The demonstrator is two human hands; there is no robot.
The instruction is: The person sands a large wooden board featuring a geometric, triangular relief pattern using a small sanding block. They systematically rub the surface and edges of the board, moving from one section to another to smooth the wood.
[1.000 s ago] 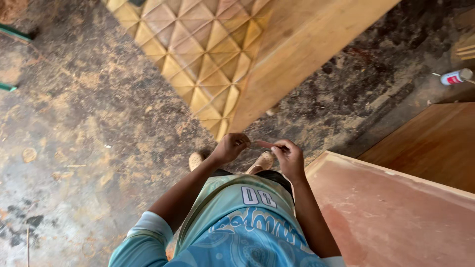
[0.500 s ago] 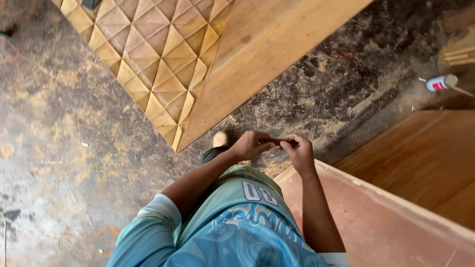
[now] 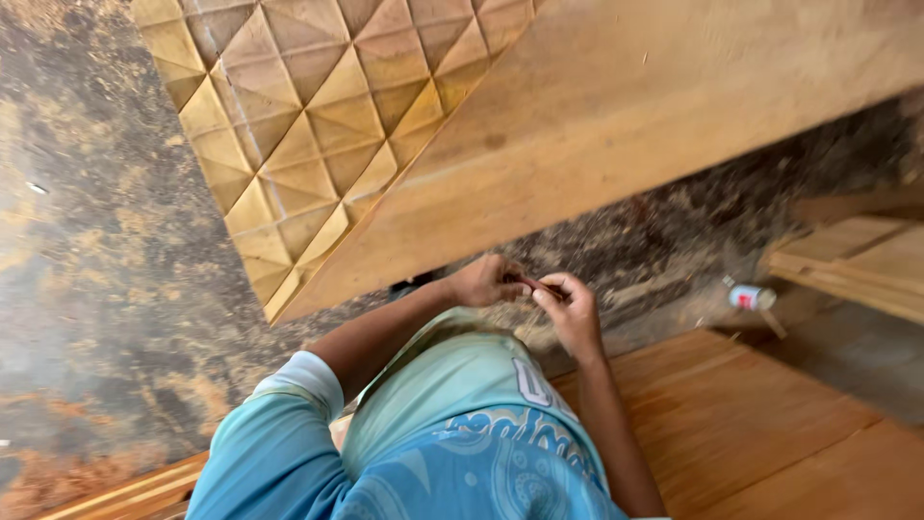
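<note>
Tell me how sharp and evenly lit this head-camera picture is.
Head view: motion blur softens the whole picture, most at the right edge around the small spray can and stacked planks. The left hand and right hand pinch a thin reddish stick, too smeared to identify. The light is soft, without glare; the carved wooden panel shows shallow shading on its facets.

One camera only, worn on the head, looks steeply down the person's own front. The shirt [image 3: 452, 433] fills the lower middle, close to the lens, and both forearms run up from it to the left hand [image 3: 486, 281] and right hand [image 3: 568, 308] near the centre. Beyond them lies the floor [image 3: 87, 270], farther off. The view is tilted: a carved panel [image 3: 318, 125] crosses the top at a slant, boards [image 3: 760, 424] take the lower right corner, and a small can [image 3: 751, 297] lies at right.
</note>
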